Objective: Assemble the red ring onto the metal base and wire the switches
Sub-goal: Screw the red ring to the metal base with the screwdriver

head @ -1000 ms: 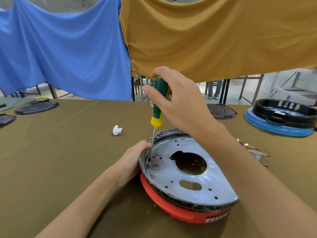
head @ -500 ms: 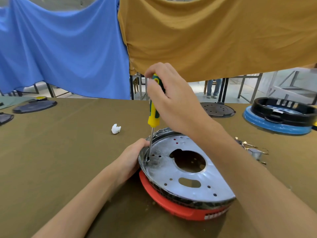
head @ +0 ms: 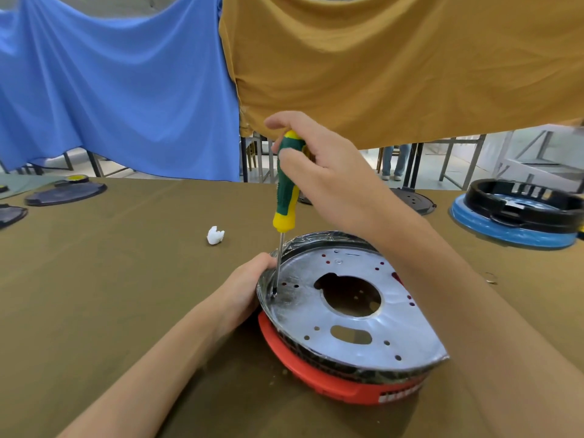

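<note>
since before, our right hand [head: 328, 175] regripped the screwdriver [head: 286, 197] higher, tip on the base [head: 347, 330]; left hand [head: 243, 289] held its rim.

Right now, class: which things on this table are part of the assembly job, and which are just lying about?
In use:
metal base
red ring
screwdriver, gripped by right hand
left hand steadying the base

Lying about:
white scrap
blue-and-black unit
dark discs

Bright, even light; warped edges
</note>
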`<state>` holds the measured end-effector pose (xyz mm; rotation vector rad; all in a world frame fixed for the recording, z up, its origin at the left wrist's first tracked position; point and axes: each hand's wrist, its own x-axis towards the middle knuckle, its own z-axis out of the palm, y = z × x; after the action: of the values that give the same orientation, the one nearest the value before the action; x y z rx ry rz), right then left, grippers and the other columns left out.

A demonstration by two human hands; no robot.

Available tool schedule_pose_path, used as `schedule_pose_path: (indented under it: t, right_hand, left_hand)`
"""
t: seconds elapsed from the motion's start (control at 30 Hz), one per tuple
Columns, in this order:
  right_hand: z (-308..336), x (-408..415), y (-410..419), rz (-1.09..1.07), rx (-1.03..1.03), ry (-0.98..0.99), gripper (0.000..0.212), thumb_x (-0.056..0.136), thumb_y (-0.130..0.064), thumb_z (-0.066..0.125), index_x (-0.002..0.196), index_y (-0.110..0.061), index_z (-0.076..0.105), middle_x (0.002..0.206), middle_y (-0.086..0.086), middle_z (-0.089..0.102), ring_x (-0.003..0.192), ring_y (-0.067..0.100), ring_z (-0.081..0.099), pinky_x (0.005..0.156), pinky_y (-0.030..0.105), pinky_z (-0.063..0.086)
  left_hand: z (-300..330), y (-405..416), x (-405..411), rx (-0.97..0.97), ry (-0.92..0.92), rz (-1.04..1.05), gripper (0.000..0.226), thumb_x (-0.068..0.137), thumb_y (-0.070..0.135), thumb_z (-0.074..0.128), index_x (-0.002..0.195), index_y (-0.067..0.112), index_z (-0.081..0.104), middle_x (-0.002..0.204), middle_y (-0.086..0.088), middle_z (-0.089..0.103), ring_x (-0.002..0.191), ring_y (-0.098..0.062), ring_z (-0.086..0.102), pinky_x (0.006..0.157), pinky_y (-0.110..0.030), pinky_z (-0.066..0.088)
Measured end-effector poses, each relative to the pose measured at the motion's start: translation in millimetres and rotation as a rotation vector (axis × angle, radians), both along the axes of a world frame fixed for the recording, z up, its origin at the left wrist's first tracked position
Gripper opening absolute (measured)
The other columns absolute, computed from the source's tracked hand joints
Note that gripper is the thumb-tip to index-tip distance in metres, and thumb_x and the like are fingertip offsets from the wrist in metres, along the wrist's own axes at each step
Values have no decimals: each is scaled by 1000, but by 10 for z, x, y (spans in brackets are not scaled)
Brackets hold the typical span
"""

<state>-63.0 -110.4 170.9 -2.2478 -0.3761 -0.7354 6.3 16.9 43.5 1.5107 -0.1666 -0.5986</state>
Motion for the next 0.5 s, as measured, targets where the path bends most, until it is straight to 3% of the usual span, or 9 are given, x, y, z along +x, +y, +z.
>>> schedule_pose_path:
  t: [0.13,0.23,0.37,0.43,0.5]
  right_hand:
    - [-16,-1,-43,-19,8,-73,14,99,-21,58,106,-9,56,74,2,45,63,12,41,62,32,41]
    - [-68,41,14,-198,-84,-181,26,96,-32,61,93,-7,53,64,-1,42,60,15,39,58,33,35]
    - [-61,33,85,-127,-83,-110,17,100,-24,47,110,-10,50,82,-2,46,73,23,48,68,40,43]
    - [-14,7,35,-40,-49,-17,24,99,-16,42,122,-13,49,95,4,50,76,18,48,69,34,42]
    - [13,-29,-43,21,-22,50,25,100,-14,43,123,-17,51,90,6,52,72,15,49,66,28,40]
  left_hand:
    - [-2,2,5,-3,-3,-2,27,92,23,51,72,13,66,72,-9,67,61,-18,63,64,-28,50]
    - [6,7,-8,18,-1,6,28,92,24,51,71,14,67,73,-9,66,61,-18,62,64,-29,49]
    - [9,10,-15,0,2,-15,48,93,23,50,51,19,71,66,-3,69,56,-13,65,64,-29,49]
    - [21,8,-22,1,17,-21,42,93,23,50,58,18,72,69,-5,70,58,-15,66,64,-29,50]
    - [25,8,-24,0,23,-16,33,93,23,50,67,16,69,70,-6,69,58,-16,65,62,-27,51]
